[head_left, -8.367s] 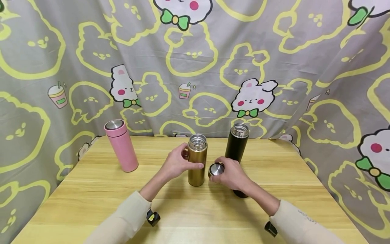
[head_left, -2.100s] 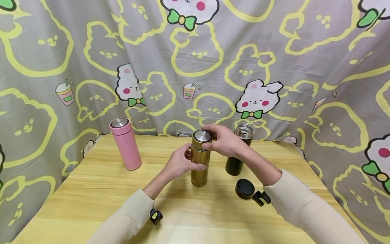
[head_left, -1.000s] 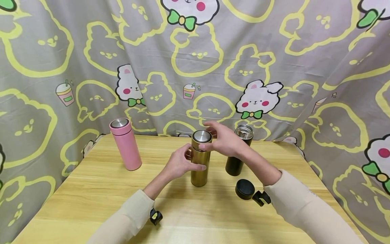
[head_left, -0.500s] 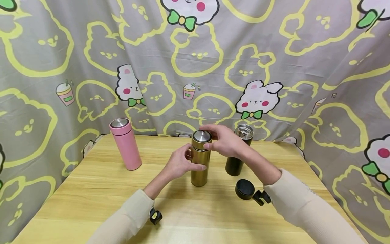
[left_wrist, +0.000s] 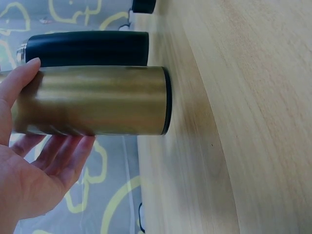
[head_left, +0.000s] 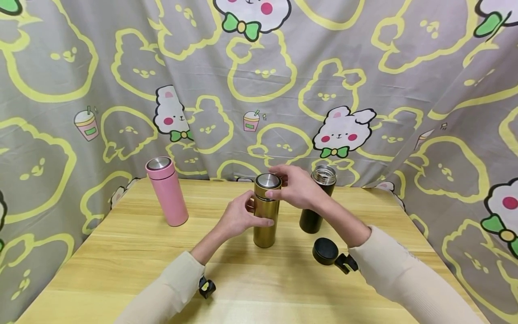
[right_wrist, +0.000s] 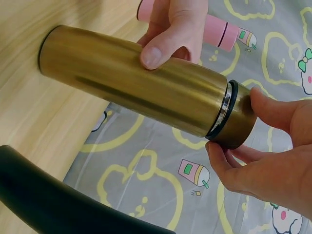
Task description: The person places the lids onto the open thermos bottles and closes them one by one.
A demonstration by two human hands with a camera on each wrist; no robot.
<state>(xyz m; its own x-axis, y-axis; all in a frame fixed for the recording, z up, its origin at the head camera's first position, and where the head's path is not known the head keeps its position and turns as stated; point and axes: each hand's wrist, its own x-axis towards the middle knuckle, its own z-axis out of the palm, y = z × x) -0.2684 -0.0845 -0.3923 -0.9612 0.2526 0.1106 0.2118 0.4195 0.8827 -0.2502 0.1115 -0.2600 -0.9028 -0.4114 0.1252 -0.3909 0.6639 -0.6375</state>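
Mid-table, slightly toward the far side, a tall gold metal cylinder flask point(head_left: 265, 234) stands upright on the pale wood-grain table point(head_left: 133, 261). L hand point(head_left: 238, 217) grips its body approx. halfway up, thumb across the near side, fingers round behind. R hand point(head_left: 298, 186) pinches the short gold round lid point(head_left: 261, 191) w/ silver disc top btwn thumb & fingers; lid sits atop the flask, & the right wrist view shows a thin bright steel strip btwn lid & body.

Just right, a matte black cylinder flask point(head_left: 310, 221) w/ bare steel mouth, upright, partly behind the R forearm. Nearer, also right: a squat round black lid point(head_left: 325, 250) on the table, beside a small black bracket point(head_left: 346, 263) at the R cuff. Far left, well apart, a pink cylinder flask point(head_left: 171, 200), capped, silver disc on top. Backdrop: grey curtain point(head_left: 271, 58) w/ yellow outlines & white bunnies.
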